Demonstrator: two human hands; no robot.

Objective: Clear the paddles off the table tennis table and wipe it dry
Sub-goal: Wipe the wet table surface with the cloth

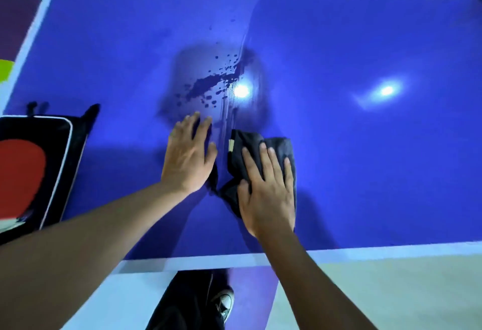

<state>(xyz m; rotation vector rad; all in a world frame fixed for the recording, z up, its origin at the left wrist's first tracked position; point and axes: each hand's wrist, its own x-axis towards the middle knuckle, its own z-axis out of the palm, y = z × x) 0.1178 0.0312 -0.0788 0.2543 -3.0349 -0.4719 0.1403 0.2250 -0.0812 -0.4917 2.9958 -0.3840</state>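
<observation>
Wiping step in hand: right hand (268, 189), grip released, presses a dark folded cloth (246, 142) flat on the glossy blue worktop (365, 160), left hand (187, 157) likewise flat alongside, red paddle (20, 173) in a black case (75, 147) at near left; the next stroke must reach the water droplets (206, 86) just beyond.

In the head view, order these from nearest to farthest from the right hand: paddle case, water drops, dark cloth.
1. dark cloth, directly under the right hand.
2. water drops, ahead and slightly to the left.
3. paddle case, far to the left.
</observation>
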